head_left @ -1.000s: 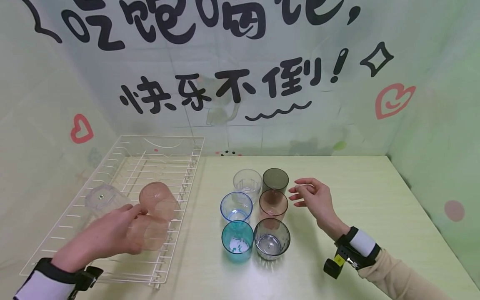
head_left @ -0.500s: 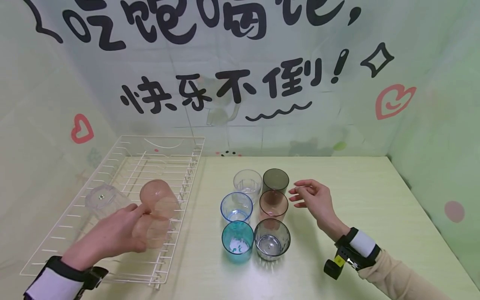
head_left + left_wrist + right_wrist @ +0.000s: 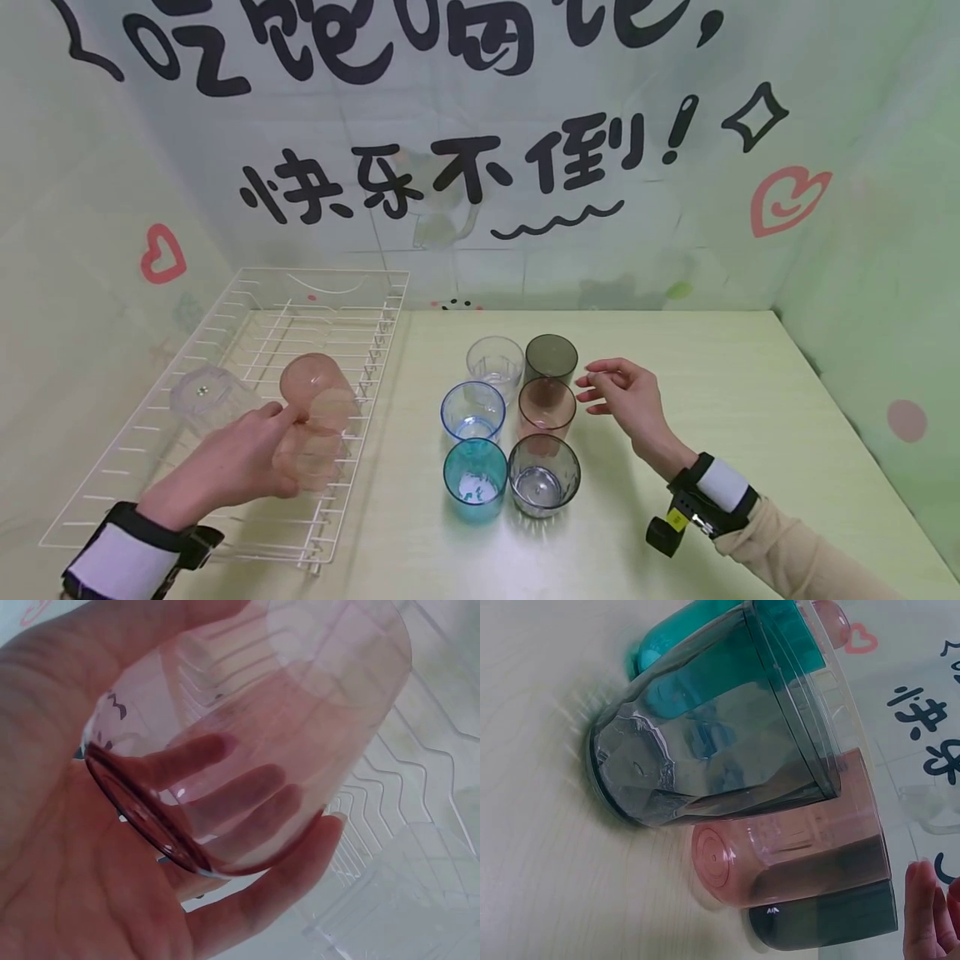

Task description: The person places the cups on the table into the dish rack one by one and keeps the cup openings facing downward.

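Note:
In the head view my left hand (image 3: 232,458) grips a pink glass (image 3: 315,383) at the drying rack. The left wrist view shows this glass (image 3: 300,720) tilted, its dark rim near my palm, its base pointing away, and several fingers visible through its wall. Whether the glass touches the wires, I cannot tell. My right hand (image 3: 626,404) is held with loosely bent fingers, holding nothing, just right of an olive-grey glass (image 3: 551,358) and a second pink glass (image 3: 547,408). In the right wrist view, a smoky grey glass (image 3: 712,750) stands nearest the camera.
A clear glass (image 3: 210,400) sits upside down in the white wire rack (image 3: 367,367). On the table (image 3: 712,375), a clear glass (image 3: 495,362), a blue-rimmed glass (image 3: 472,414) and a teal glass (image 3: 476,475) stand mouth up beside the others. A printed cloth (image 3: 420,108) hangs behind.
My left hand has shifted slightly right with the pink glass, whose base end has risen a little. My right hand and the glasses on the table have stayed put.

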Demonstrator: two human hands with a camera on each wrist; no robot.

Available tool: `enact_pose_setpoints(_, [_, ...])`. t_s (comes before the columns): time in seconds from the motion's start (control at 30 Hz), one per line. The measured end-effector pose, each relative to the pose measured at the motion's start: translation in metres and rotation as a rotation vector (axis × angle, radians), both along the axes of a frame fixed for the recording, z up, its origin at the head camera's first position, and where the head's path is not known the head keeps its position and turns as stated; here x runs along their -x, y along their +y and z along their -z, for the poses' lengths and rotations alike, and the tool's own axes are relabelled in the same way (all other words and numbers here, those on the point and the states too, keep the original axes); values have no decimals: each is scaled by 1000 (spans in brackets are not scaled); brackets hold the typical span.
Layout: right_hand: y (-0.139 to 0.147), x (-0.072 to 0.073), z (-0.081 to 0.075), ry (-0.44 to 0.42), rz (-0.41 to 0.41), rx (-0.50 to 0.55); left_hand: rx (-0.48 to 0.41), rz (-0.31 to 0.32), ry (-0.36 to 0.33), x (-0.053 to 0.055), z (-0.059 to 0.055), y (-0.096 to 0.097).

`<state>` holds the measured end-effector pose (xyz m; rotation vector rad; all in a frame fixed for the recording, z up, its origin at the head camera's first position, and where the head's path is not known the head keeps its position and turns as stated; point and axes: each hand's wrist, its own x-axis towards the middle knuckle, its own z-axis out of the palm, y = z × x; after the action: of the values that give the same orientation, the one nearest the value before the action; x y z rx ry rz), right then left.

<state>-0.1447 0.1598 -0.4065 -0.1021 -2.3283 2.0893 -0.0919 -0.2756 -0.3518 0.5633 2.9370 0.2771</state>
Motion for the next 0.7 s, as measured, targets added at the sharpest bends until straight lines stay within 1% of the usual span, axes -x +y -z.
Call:
enact_pose_setpoints(0.2, [-1, -1, -2, -7, 1, -4, -11, 3, 19, -2, 0, 0])
enact_pose_setpoints(0.27, [-2, -1, -2, -9, 3, -5, -18, 4, 23, -1, 0, 0])
enact_pose_setpoints(0.37, [-2, -2, -3, -15, 5, -4, -38, 7, 31, -1, 2, 0])
enact_pose_setpoints(0.53, [-1, -2, -2, -22, 4, -3, -81, 9, 73, -2, 4, 3])
enact_pose_setpoints(0.7, [-1, -2, -1, -17, 6, -2, -111, -8, 72, -1, 6, 5])
